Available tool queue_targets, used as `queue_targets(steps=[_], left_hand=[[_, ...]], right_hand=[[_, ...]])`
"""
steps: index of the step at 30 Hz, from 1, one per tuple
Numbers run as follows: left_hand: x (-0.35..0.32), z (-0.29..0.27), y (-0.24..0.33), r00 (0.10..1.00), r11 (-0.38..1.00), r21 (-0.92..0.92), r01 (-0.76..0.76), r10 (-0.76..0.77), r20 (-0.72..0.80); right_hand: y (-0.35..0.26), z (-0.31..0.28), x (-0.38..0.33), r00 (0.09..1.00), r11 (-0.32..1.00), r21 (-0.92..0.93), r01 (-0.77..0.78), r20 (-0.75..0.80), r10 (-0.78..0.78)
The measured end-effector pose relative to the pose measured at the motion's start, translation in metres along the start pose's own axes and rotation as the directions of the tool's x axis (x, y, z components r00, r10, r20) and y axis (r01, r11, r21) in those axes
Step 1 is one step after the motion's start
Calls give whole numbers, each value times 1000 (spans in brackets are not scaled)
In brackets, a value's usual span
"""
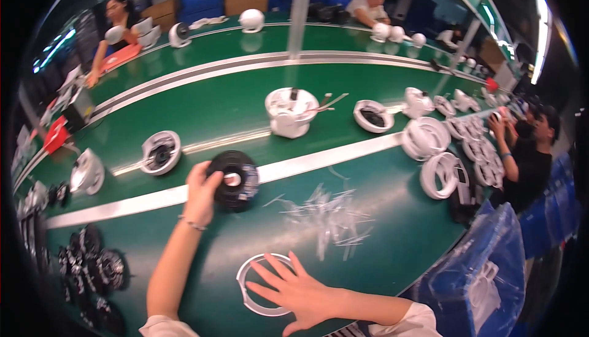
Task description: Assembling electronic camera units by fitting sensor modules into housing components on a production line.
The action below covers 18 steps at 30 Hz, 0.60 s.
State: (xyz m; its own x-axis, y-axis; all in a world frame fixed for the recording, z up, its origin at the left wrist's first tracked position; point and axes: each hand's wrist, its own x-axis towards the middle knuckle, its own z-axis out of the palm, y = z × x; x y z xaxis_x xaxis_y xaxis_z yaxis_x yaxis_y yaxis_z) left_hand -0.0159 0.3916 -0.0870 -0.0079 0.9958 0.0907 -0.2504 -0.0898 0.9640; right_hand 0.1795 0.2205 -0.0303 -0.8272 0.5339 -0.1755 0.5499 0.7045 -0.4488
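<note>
Green bench (392, 229): clear strips (325, 217) heaped, white ring (242, 285), black parts (92, 266) at left

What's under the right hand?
A white ring on the green work surface, partly covered by the spread right hand. Its left arc shows, with green visible through the opening. The hand hides much of its right side; anything directly below the palm can't be seen.

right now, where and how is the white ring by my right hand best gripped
Probably pinch the white ring at its left rim, coming from the left: your right hand spreads over its right side, the left rim shows uncovered, and the open centre leaves room inside.
</note>
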Motion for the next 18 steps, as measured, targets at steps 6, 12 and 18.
queue_targets(steps=[6, 12, 18], left_hand=[[-27, -1, 11, 992, 973, -200, 117, -103, 76], [-37, 8, 18, 991, 969, -214, 125, -110, 81], [-53, 23, 14, 991, 943, -313, 115, -88, 99]], right_hand=[[-3, -1, 29, 991, 1000, 9, -11, -132, 12], [3, 9, 43, 991, 997, 65, -36, -124, 44], [39, -18, 17, 457, 723, 584, 368, -791, 406]])
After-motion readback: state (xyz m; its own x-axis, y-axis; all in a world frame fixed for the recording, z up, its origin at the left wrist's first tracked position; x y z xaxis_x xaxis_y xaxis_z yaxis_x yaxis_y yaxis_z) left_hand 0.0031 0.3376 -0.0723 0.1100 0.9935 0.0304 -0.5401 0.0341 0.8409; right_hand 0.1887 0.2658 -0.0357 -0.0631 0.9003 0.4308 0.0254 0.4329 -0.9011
